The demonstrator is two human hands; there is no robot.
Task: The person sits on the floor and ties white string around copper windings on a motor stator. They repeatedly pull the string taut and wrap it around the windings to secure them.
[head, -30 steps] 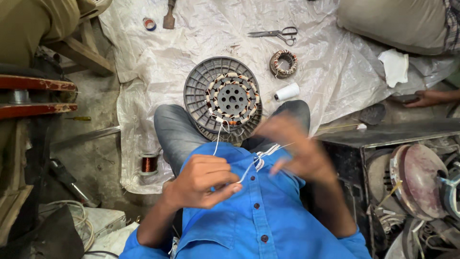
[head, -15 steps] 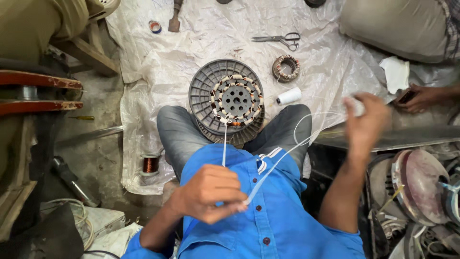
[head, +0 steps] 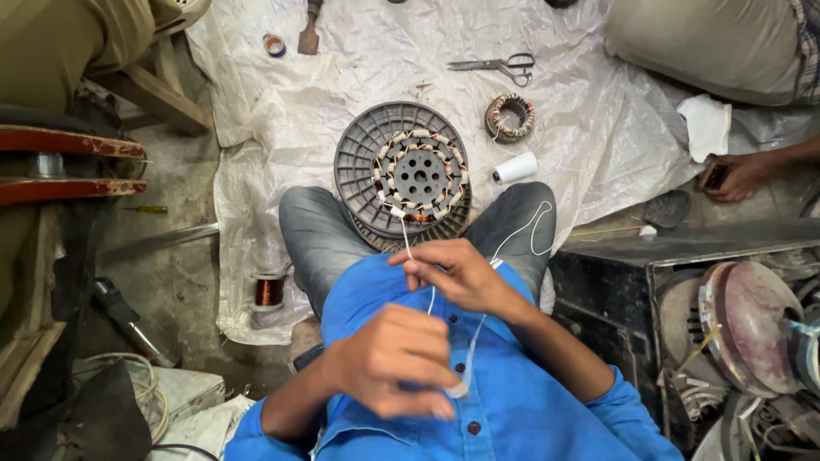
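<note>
1. A bright blue button-up shirt (head: pixel 512 418) covers the torso, with small dark buttons running down its front placket.
2. Its sleeves are rolled or pushed up near the elbows, leaving both forearms bare.
3. Grey trousers (head: pixel 320 235) cover both legs.
4. The left hand (head: pixel 393 358) and right hand (head: pixel 457 273) are bare, with no gloves or rings visible.

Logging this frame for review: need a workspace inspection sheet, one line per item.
Surface: crumpled white plastic sheet over a concrete floor.
Job's things: grey round stator between the knees; white thread runs from it.
Clutter: scissors, small coil ring, white spool, copper wire spool, tape roll.
Hands: right hand pinches the thread; left hand closed on white tubing, blurred.
Cables: nothing seen.
Surroundings: another person's hand; motor parts.
</note>
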